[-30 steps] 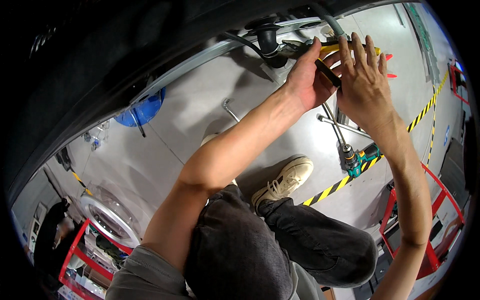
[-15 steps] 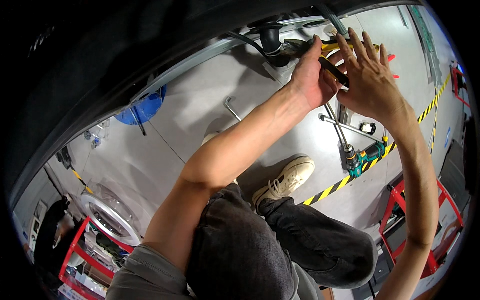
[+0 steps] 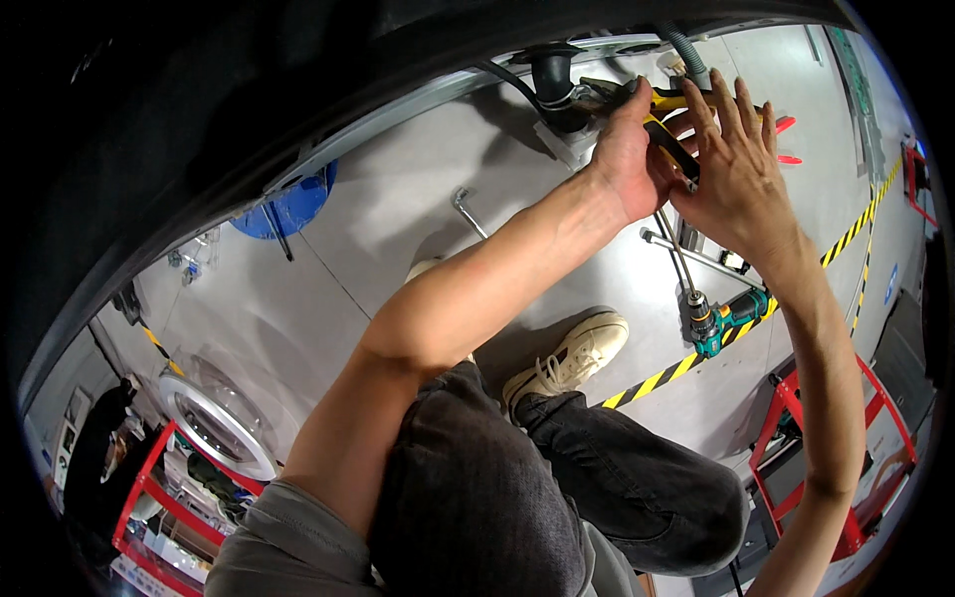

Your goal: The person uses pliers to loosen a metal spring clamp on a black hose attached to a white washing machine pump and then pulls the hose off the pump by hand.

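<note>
Pliers with yellow-and-black handles [image 3: 672,149] are in my left hand [image 3: 629,169], its thumb up along the near side. The handles stand apart. Their metal jaws [image 3: 601,93] are at a clamp on a black rubber hose [image 3: 551,75] under the dark overhanging body; the exact bite is hidden. My right hand [image 3: 741,184] lies over the handle ends with its fingers stretched out and apart. Its palm side is hidden, so I cannot tell how firmly it touches them. Red handle tips [image 3: 786,141] of another tool show beyond my right fingers.
A ribbed grey hose [image 3: 686,52] hangs beside the pliers. On the floor lie a green-black power drill [image 3: 718,323] with a long bit, and an L-shaped wrench [image 3: 468,211]. A red-framed cart [image 3: 781,428], a round white door ring [image 3: 214,423] and a blue disc [image 3: 288,209] stand around.
The view has shifted slightly, so the hose, pliers and hands appear a little lower. Both hands keep about the same place on the pliers; the right fingers stay stretched out.
</note>
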Tool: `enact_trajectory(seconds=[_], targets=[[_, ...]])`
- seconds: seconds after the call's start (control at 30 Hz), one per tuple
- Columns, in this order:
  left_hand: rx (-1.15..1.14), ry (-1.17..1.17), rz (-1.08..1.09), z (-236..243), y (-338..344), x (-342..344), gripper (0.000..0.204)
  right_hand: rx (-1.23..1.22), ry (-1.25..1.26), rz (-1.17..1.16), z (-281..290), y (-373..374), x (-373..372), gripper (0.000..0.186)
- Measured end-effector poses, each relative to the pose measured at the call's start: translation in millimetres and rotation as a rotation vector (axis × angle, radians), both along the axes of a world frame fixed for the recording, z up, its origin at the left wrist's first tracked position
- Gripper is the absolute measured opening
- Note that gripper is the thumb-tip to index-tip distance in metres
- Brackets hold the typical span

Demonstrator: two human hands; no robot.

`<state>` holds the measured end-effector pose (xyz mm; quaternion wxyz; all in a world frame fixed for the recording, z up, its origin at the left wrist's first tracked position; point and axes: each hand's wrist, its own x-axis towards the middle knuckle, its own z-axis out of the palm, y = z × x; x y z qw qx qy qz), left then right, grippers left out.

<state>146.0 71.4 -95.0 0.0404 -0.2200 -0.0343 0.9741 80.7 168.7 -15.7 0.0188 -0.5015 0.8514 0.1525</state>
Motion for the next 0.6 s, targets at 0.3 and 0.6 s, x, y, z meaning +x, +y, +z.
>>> enact_trajectory(seconds=[0.3,0.6], targets=[[0.035,-0.037,0.021,-10,0,-2,0.052,0.032,-0.079,0.065,4,-10,-17,0.066],[0.005,-0.066,-0.015,-9,-5,5,0.049,0.001,-0.054,0.102,7,-10,-4,0.056]])
